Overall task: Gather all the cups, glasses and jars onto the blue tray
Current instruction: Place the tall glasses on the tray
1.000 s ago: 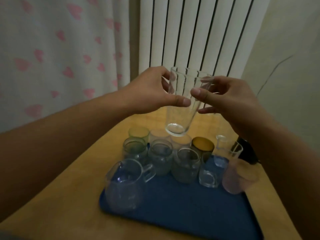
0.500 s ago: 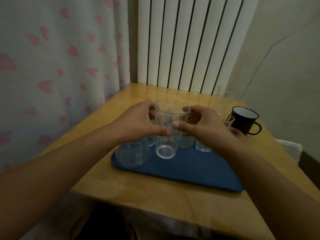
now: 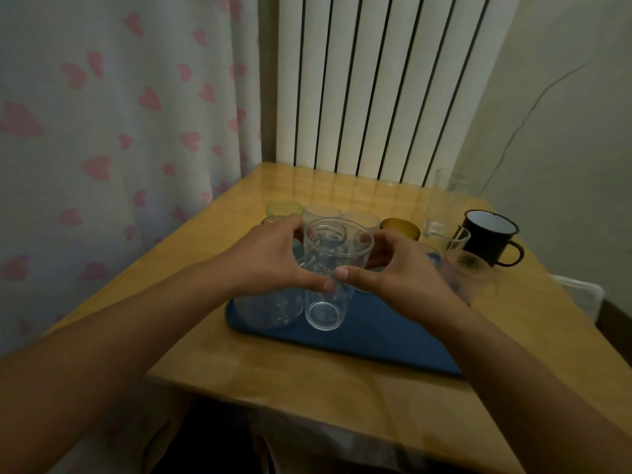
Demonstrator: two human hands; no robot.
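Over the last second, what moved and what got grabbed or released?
The tall clear glass came down from up in front of the radiator to just over the near part of the blue tray. Left hand and right hand both kept their grip; nothing was released. The black mug and another clear glass still stand off the tray, and the crowd of glasses on it is unchanged.

A white radiator (image 3: 369,83) flanked by a heart-print curtain (image 3: 119,114), dim light.
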